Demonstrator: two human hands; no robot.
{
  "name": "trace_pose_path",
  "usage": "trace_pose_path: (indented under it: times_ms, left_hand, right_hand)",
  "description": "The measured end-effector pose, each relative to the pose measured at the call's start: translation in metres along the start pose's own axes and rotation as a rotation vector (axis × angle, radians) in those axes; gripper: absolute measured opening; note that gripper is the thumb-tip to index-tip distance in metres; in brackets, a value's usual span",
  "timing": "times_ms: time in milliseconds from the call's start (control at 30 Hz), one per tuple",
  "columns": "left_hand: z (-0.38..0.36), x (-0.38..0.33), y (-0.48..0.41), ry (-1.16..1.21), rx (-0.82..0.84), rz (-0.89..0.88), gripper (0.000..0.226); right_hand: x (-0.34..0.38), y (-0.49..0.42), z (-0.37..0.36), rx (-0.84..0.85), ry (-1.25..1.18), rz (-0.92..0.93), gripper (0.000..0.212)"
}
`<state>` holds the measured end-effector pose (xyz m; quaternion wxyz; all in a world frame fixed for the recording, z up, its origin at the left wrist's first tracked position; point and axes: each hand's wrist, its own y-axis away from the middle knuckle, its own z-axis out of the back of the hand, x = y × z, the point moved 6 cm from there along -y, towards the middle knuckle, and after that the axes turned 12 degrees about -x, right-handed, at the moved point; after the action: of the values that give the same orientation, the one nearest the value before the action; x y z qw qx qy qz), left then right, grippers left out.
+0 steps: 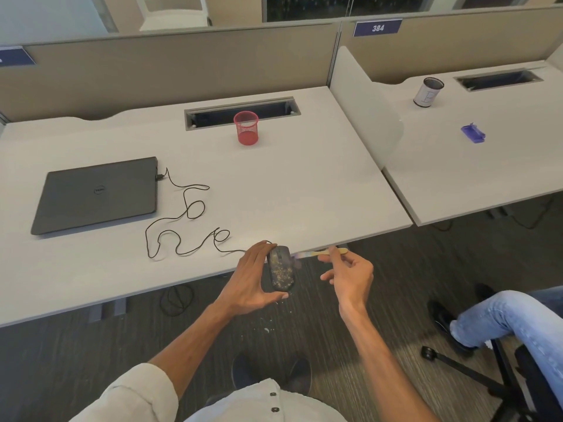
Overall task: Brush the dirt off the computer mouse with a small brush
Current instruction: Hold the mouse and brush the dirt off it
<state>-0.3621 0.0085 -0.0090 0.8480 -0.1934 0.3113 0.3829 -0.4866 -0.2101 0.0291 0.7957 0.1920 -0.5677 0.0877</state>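
Note:
A black wired computer mouse (pixel 281 271) speckled with yellowish dirt is held just past the desk's front edge, above the floor. My left hand (pixel 254 277) grips it from the left side, thumb under its near end. My right hand (pixel 350 274) pinches a small brush (pixel 320 253) with a pale wooden handle. The blurred bristle end points left and sits at the mouse's upper right edge. The mouse cable (pixel 182 220) loops across the desk to a closed laptop.
A closed black laptop (pixel 97 194) lies on the white desk (pixel 274 184) at left, a red mesh cup (pixel 246 127) at the back. Crumbs dot the carpet (pixel 268 324) below the mouse. Another person's jeans leg (pixel 511 318) and chair base are at right.

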Motion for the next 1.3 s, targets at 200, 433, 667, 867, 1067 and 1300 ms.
trace_pose_path:
  times_ms: [200, 433, 667, 867, 1067, 1300]
  left_hand:
    - [-0.005, -0.001, 0.002, 0.008, 0.011, 0.0, 0.121]
    - [-0.007, -0.001, 0.002, 0.019, 0.031, -0.004, 0.121]
    - [-0.008, -0.003, 0.0, 0.017, 0.026, -0.002, 0.12]
    - [-0.007, -0.003, -0.003, 0.021, 0.023, 0.016, 0.122]
    - [-0.006, 0.001, -0.003, 0.018, 0.04, 0.034, 0.124]
    - [-0.008, 0.0, -0.004, 0.012, 0.037, 0.027, 0.123]
  right_hand:
    - [-0.005, 0.015, -0.011, 0.134, -0.036, 0.0, 0.018]
    - [-0.016, 0.005, 0.009, -0.006, 0.04, -0.02, 0.016]
    - [-0.006, 0.009, 0.002, 0.076, -0.042, 0.006, 0.019]
    - [-0.012, 0.014, -0.006, 0.104, 0.012, 0.02, 0.015]
    - [-0.019, 0.0, 0.013, -0.02, 0.012, -0.001, 0.017]
    - [-0.013, 0.014, -0.003, 0.128, -0.046, 0.029, 0.018]
